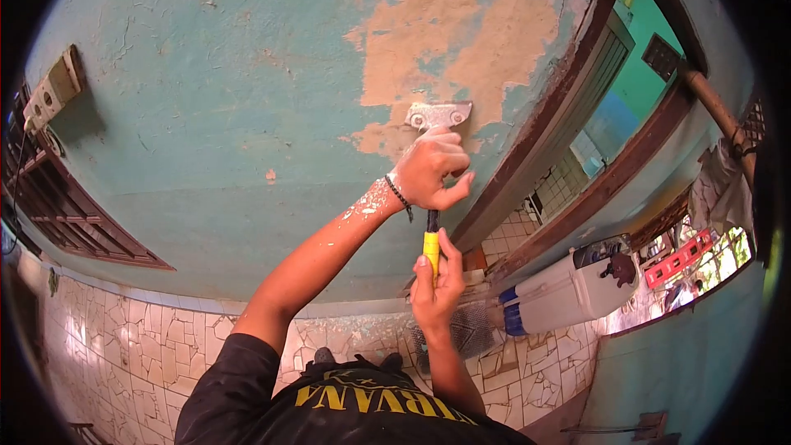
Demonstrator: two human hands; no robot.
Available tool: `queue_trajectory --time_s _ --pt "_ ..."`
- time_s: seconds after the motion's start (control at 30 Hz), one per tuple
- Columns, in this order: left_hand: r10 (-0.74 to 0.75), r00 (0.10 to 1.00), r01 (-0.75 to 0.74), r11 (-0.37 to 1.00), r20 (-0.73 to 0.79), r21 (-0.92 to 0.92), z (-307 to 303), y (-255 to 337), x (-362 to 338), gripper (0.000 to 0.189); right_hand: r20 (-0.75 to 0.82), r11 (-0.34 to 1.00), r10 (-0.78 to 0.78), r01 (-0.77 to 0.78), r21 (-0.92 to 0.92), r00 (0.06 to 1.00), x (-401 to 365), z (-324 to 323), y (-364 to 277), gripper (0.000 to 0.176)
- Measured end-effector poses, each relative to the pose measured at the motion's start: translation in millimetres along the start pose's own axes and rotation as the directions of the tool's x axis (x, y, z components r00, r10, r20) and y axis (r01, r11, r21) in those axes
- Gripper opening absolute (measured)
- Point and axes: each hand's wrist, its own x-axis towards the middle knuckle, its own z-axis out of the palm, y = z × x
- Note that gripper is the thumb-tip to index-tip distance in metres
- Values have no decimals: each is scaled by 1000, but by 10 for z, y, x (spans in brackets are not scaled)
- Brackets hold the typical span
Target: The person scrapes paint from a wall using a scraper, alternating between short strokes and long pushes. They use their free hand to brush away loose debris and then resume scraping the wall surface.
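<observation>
**A:** Scraper (pixel 432 221) first: where is it?

**B:** Up against the wall (pixel 206 74). Its blade (pixel 439 115) lies flat on the paint at the lower edge of a big bare patch (pixel 445 25), where the teal coat is gone and tan shows.

**A:** Which hand is on it?

**B:** Both. The left hand (pixel 428 171) is wrapped tight round the neck just under the blade, knuckles toward the camera and thumb pressed across to the right. The right hand (pixel 437 282) is lower, fingers curled firmly about the yellow handle (pixel 431 254), thumb lying up along it.

**A:** Any gap between the hands?

**B:** A small one. A short dark piece of the neck shows there.

**A:** Anything on the arms?

**B:** The left forearm is flecked with pale flakes near the wrist, where there is a dark bracelet (pixel 400 196). There's a black sleeve (pixel 231 379) at the shoulder.

**A:** What's around?

**B:** A brown door frame (pixel 535 140) runs just right of the blade. A socket (pixel 52 91) sits far left on the wall, with a barred window (pixel 74 214) below it. On the tiled floor (pixel 165 346), a white box (pixel 568 290) with a blue end lies beyond the right hand, by the doorway. Something dark is beside it; I can't tell what.
</observation>
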Motion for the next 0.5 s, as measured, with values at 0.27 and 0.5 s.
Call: queue_trajectory --time_s 0.27,0.5 --pt "82 995 -84 996 -61 -20 -51 -44 317 27 -12 983 -175 174 -51 985 279 -38 -35 48" --pt "64 998 -63 997 -3 43 105 -70 48 28 -10 992 -115 114 -58 993 145 -117 166 46"
